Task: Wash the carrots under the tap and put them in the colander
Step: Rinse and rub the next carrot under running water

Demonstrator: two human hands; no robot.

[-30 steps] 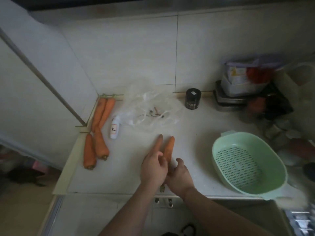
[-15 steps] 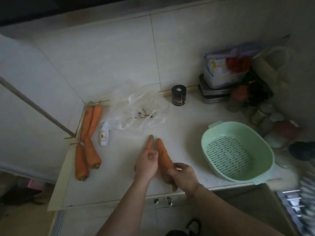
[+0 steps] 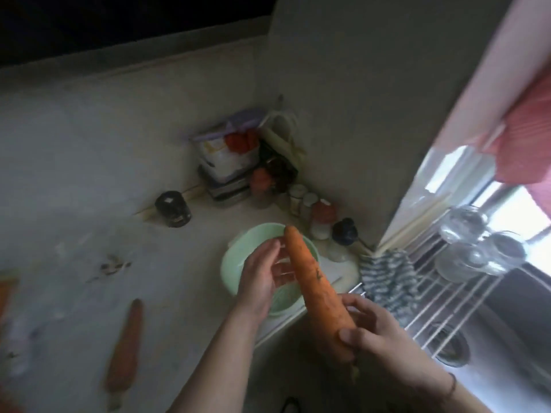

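My right hand (image 3: 369,329) grips the thick end of a long orange carrot (image 3: 313,287), which is lifted off the counter and points up and away over the pale green colander (image 3: 238,242). My left hand (image 3: 262,275) is beside the carrot's upper half with its fingers relaxed, holding nothing. A second carrot (image 3: 125,344) lies on the counter at the lower left. Another carrot's end (image 3: 6,290) shows at the left edge. The sink (image 3: 507,317) with a wire rack lies to the right. No tap is visible.
A black jar (image 3: 173,208) stands near the back wall. Boxes and containers (image 3: 226,162) and small jars (image 3: 319,213) crowd the corner behind the colander. A striped cloth (image 3: 387,278) lies at the sink's edge. Upturned glasses (image 3: 477,245) sit on the rack.
My right hand has lifted one carrot off the counter and carried it right, over the colander. My left hand let go of the other carrot, which stays on the counter. The view swung right.
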